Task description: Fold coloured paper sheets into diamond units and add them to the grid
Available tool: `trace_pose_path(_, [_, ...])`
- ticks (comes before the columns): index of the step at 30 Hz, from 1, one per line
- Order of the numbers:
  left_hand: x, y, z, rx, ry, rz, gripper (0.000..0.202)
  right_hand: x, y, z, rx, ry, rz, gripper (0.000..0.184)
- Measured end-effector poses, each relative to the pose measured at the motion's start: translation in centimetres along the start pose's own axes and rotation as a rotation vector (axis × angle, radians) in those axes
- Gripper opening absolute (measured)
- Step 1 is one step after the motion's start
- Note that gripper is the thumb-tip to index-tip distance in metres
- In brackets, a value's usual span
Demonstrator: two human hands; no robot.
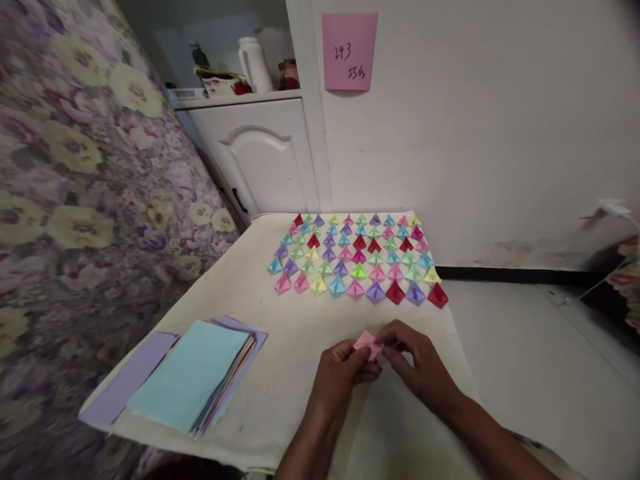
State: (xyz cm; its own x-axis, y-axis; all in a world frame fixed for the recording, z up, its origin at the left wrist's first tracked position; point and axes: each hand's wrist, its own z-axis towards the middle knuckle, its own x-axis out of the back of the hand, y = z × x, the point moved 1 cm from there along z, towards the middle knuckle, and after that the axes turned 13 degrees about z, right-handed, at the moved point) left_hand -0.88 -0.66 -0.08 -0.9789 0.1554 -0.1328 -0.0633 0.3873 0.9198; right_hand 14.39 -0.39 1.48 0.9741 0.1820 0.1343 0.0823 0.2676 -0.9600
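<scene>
A small pink folded paper [365,341] is held above the near part of the cloth-covered table. My left hand [344,365] pinches its lower left side between thumb and fingers. At the paper's right corner, the thumb and forefinger of my right hand [416,357] close on its edge. Beyond both hands, rows of small folded paper pieces [355,289] in red, pink, blue, purple, green and yellow cover the table's far part. Their tips point upward. The finer folds of the held paper are too small to make out.
A stack of coloured paper sheets [195,373], pale blue on top, lies at the table's left beside a purple sheet [135,377]. A floral curtain [90,200] hangs at left. Behind stand a white cabinet [255,157] and a wall with a pink note [350,52].
</scene>
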Motion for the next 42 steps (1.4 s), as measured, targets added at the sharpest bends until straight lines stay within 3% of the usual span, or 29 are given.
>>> trace_pose_path(3, [-0.1, 0.1, 0.0, 0.006, -0.005, 0.081, 0.024, 0.2, 0.5, 0.5, -0.171, 0.083, 0.091, 0.012])
trace_pose_path(9, [-0.8, 0.4, -0.3, -0.006, -0.036, 0.196, 0.026, 0.0, 1.6, 1.2, -0.383, -0.029, 0.296, 0.014])
trace_pose_path(16, [-1.0, 0.9, -0.4, -0.035, 0.025, 0.210, 0.022, 0.1, 2.1, 1.2, -0.456, 0.043, 0.374, 0.015])
trace_pose_path(30, [-0.7, 0.7, -0.6, -0.098, -0.065, 0.156, 0.019, -0.4, 2.9, 0.4, -0.700, -0.035, 0.929, 0.023])
trace_pose_path(42, [-0.5, 0.7, -0.3, -0.104, -0.034, 0.072, 0.023, -1.3, 3.5, 0.0, -0.781, -0.048, 1.105, 0.020])
